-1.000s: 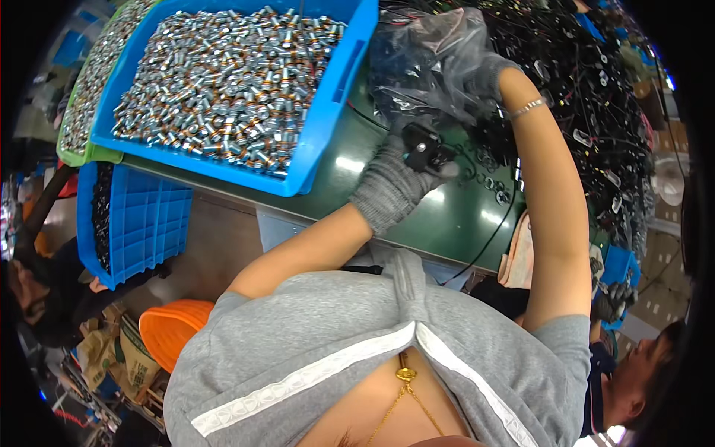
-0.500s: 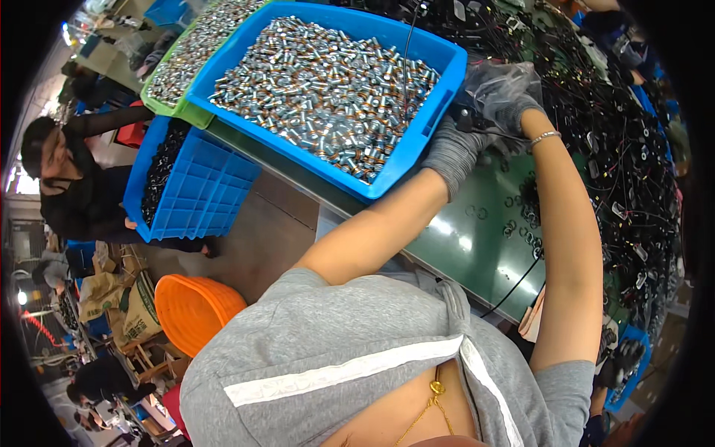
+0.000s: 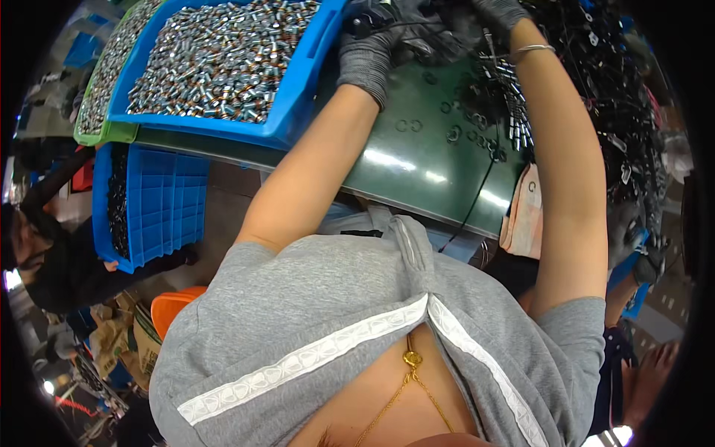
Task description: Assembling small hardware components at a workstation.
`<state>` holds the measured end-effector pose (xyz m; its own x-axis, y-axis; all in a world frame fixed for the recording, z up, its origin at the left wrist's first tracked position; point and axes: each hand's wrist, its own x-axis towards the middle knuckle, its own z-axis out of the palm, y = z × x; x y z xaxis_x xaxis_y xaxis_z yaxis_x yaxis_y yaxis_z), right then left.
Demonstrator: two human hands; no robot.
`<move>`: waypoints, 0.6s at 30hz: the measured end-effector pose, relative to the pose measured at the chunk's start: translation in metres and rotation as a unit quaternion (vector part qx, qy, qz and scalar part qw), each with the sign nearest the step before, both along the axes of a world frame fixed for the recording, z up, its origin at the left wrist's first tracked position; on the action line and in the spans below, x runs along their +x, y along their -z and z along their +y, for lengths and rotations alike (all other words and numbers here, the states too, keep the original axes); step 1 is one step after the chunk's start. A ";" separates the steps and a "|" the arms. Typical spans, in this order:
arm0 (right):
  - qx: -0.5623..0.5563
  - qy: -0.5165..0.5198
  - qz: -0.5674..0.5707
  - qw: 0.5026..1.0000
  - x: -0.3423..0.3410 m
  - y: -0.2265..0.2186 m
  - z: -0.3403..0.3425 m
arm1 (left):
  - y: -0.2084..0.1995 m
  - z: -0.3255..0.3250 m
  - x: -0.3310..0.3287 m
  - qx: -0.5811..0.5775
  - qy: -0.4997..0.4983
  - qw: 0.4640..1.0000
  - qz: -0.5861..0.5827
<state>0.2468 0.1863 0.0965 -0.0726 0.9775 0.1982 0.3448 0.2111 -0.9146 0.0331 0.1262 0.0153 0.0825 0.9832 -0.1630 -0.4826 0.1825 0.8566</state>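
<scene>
Beside the blue bin [image 3: 302, 93], the left hand [image 3: 367, 59] is gripping a black, round-ended part [image 3: 361, 27] above the green desk [image 3: 439, 197]; handling it seems the current step, calling for a steady hold. Dark crumpled plastic [image 3: 439, 41] is showing just rightward. The right hand [image 3: 503, 9] is sitting partly out of view, its fingers' state impossible to tell.

Your tabletop is in front of you, with a bin of metal fittings on its left and a narrower bin left of that. Your left hand is just right of the first bin; your right hand is farther right, with a blurred bundle between them. Loose rings lie on the tabletop between your forearms, metal pins beside your right forearm. Cables spread beyond it to the right. A cloth is at the near edge. Below the bins, off the table, is a crate; a tub is by your left side, sacks left of it.
</scene>
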 end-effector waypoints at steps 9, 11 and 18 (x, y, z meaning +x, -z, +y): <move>-0.022 0.064 0.180 0.981 0.034 -0.048 -0.123 | -0.040 -0.100 -0.071 0.197 0.248 0.941 0.122; -0.015 0.051 0.091 0.994 0.027 -0.029 -0.113 | -0.031 -0.124 -0.092 0.172 0.268 0.938 0.137; -0.011 0.088 -0.085 0.992 -0.027 -0.007 -0.139 | 0.007 -0.142 -0.102 0.318 0.167 0.726 0.586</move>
